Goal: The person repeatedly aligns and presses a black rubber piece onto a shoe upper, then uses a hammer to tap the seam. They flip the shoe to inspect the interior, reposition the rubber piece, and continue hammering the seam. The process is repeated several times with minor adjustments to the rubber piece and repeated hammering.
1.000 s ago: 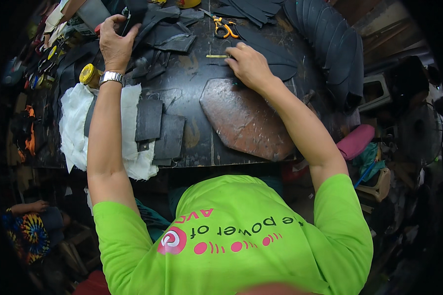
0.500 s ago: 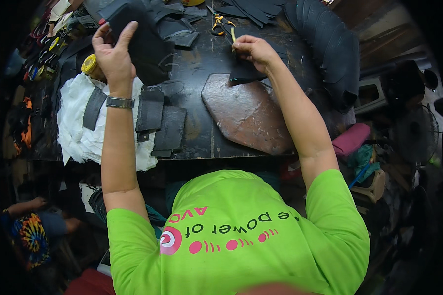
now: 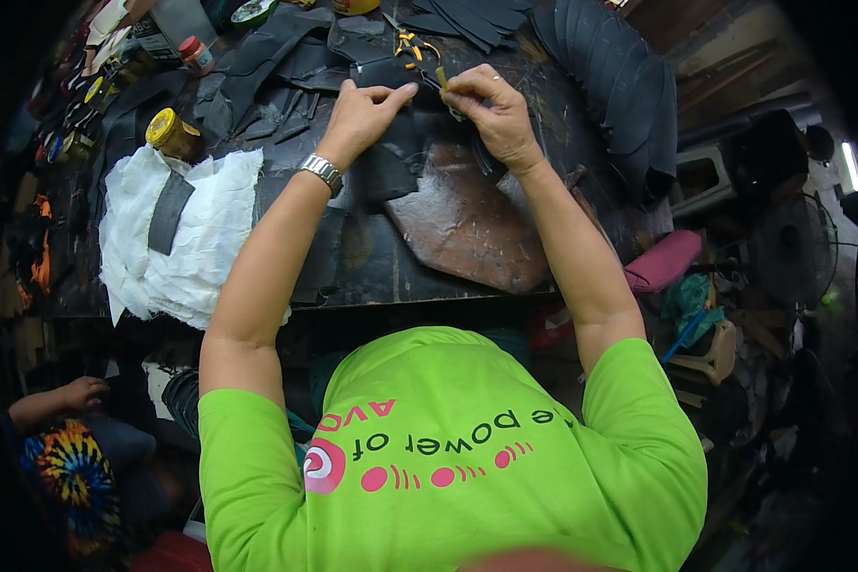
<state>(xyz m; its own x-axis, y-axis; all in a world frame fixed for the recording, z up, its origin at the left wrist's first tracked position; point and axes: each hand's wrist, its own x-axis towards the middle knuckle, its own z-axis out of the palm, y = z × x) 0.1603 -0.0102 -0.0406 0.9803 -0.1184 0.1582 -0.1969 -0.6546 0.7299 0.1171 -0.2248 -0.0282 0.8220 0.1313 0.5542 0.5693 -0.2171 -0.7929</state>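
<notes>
My right hand pinches a short yellowish stick; its lower end is hidden by the fingers. Close beside it, my left hand has thumb and fingers brought together on a dark sheet piece, which hangs over the edge of a brown many-sided board. What exactly lies between those fingertips is partly hidden. Just beyond both hands lies a pair of orange-and-black handled snips.
A white cloth pile with a dark strip on it lies left, by a yellow-lidded jar. Overlapping black cut pieces line the right side. A red-capped bottle stands far left. Another person's arm shows lower left.
My left hand has come from the far left to the middle, beside the right hand, bringing the dark sheet piece. My right hand stays close to its place, still holding the stick.
</notes>
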